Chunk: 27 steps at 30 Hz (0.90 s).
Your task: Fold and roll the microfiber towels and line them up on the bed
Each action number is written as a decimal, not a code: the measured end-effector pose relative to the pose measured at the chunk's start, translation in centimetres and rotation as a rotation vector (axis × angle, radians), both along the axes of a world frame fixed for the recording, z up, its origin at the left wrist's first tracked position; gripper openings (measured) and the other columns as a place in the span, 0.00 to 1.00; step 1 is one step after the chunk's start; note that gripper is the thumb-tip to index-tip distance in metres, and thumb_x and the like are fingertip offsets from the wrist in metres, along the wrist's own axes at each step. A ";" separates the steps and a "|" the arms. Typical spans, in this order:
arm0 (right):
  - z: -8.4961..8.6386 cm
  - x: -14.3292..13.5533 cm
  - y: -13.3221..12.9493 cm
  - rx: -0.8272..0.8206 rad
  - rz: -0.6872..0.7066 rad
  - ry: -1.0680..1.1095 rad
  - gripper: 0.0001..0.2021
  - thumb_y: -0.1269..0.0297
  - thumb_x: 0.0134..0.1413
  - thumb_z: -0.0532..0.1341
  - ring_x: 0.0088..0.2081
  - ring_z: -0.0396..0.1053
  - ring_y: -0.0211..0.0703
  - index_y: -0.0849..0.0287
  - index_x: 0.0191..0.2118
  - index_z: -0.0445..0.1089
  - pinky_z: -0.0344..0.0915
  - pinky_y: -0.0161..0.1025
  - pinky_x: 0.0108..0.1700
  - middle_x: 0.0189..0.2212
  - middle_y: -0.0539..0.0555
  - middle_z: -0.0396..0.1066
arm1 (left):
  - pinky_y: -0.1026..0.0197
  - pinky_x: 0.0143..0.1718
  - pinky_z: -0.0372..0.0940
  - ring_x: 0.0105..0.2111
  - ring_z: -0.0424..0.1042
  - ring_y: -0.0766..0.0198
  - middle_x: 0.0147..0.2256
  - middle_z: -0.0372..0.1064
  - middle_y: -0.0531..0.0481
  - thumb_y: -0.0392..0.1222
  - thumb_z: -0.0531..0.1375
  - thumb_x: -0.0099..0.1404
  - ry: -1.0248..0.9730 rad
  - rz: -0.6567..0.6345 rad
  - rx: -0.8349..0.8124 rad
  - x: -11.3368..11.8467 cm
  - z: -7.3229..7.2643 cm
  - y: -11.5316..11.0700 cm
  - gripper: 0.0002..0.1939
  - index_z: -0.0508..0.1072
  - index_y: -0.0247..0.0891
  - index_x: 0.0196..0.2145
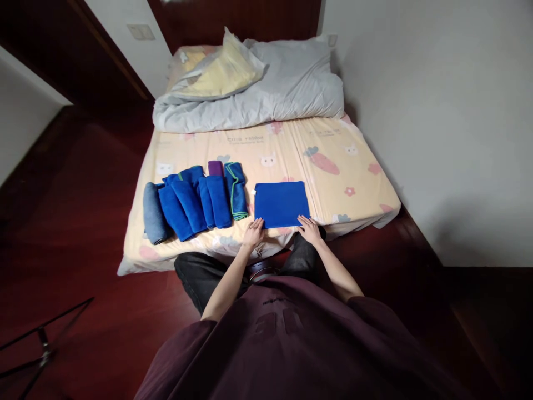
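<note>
A blue cloth (281,204) lies flat as a rectangle near the bed's front edge, with a small white tag at its left side. My left hand (254,232) rests at the cloth's near left corner, fingers stretched out. At the near right corner, my right hand (309,229) lies with its fingers spread on the cloth's edge. To the left are several rolled or folded blue cloths (189,205), a grey-blue roll (154,214), a purple one (215,168) and a blue one with green edging (236,191).
The bed (333,166) has a patterned sheet. A grey quilt (291,78) is bunched at its far end, with a plastic bag (227,69) of something yellow on top. A black stand (44,347) is on the floor at the lower left.
</note>
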State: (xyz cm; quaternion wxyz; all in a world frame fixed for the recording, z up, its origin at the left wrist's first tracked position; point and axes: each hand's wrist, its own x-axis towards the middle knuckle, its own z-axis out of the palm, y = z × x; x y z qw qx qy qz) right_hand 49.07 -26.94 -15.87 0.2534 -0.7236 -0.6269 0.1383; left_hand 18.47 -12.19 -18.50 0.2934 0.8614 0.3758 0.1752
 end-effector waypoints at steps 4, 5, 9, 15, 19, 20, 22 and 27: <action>0.2 0.6 1.8 -0.061 -0.017 -0.039 0.24 0.78 0.59 0.61 0.65 0.71 0.54 0.53 0.58 0.79 0.62 0.57 0.70 0.62 0.58 0.75 | 0.35 0.74 0.45 0.64 0.70 0.43 0.57 0.75 0.32 0.30 0.56 0.63 -0.029 0.035 0.002 1.5 0.4 1.0 0.26 0.76 0.38 0.58; 0.3 0.7 2.4 -0.080 -0.019 -0.053 0.24 0.80 0.58 0.60 0.64 0.73 0.55 0.54 0.55 0.81 0.63 0.57 0.68 0.60 0.58 0.77 | 0.35 0.74 0.45 0.63 0.71 0.43 0.54 0.77 0.33 0.29 0.56 0.64 -0.030 0.024 -0.006 2.0 0.6 1.3 0.25 0.77 0.38 0.56; 0.5 0.8 4.4 -0.109 -0.046 -0.089 0.22 0.82 0.58 0.60 0.53 0.80 0.54 0.52 0.47 0.84 0.63 0.56 0.67 0.49 0.59 0.83 | 0.34 0.72 0.50 0.55 0.75 0.42 0.44 0.79 0.33 0.30 0.56 0.65 0.011 -0.020 -0.032 3.0 1.3 2.7 0.19 0.79 0.39 0.49; 0.3 2.1 2.9 -0.115 -0.113 -0.045 0.18 0.77 0.54 0.66 0.48 0.81 0.57 0.49 0.43 0.86 0.68 0.56 0.63 0.41 0.56 0.85 | 0.43 0.61 0.66 0.47 0.79 0.46 0.41 0.81 0.38 0.33 0.60 0.63 0.062 -0.012 -0.053 0.2 1.9 2.7 0.14 0.81 0.43 0.43; -0.2 3.7 1.7 -0.065 -0.169 0.225 0.13 0.71 0.51 0.71 0.46 0.82 0.54 0.48 0.41 0.85 0.73 0.53 0.59 0.41 0.52 0.84 | 0.46 0.54 0.71 0.44 0.80 0.45 0.41 0.82 0.41 0.35 0.63 0.61 0.076 0.047 -0.108 -1.3 1.6 3.0 0.15 0.84 0.45 0.44; -0.3 4.0 1.8 -0.040 -0.181 0.321 0.10 0.68 0.50 0.72 0.46 0.82 0.53 0.49 0.40 0.85 0.74 0.52 0.58 0.41 0.52 0.84 | 0.47 0.54 0.71 0.44 0.80 0.46 0.42 0.82 0.41 0.36 0.63 0.60 0.036 0.081 -0.136 -1.3 1.4 3.2 0.15 0.84 0.44 0.44; -0.6 4.6 2.4 0.000 -0.229 0.470 0.09 0.62 0.48 0.73 0.44 0.82 0.53 0.54 0.38 0.85 0.76 0.51 0.55 0.40 0.55 0.84 | 0.48 0.53 0.72 0.43 0.80 0.48 0.43 0.82 0.42 0.40 0.65 0.60 -0.097 0.191 -0.224 -0.8 1.1 3.7 0.15 0.83 0.41 0.45; -1.7 4.9 4.3 0.058 -0.382 0.502 0.18 0.51 0.47 0.74 0.38 0.80 0.53 0.60 0.39 0.84 0.77 0.49 0.47 0.38 0.60 0.84 | 0.54 0.44 0.74 0.37 0.79 0.53 0.35 0.80 0.43 0.49 0.64 0.65 -0.258 0.389 -0.333 0.9 0.3 3.9 0.16 0.80 0.36 0.43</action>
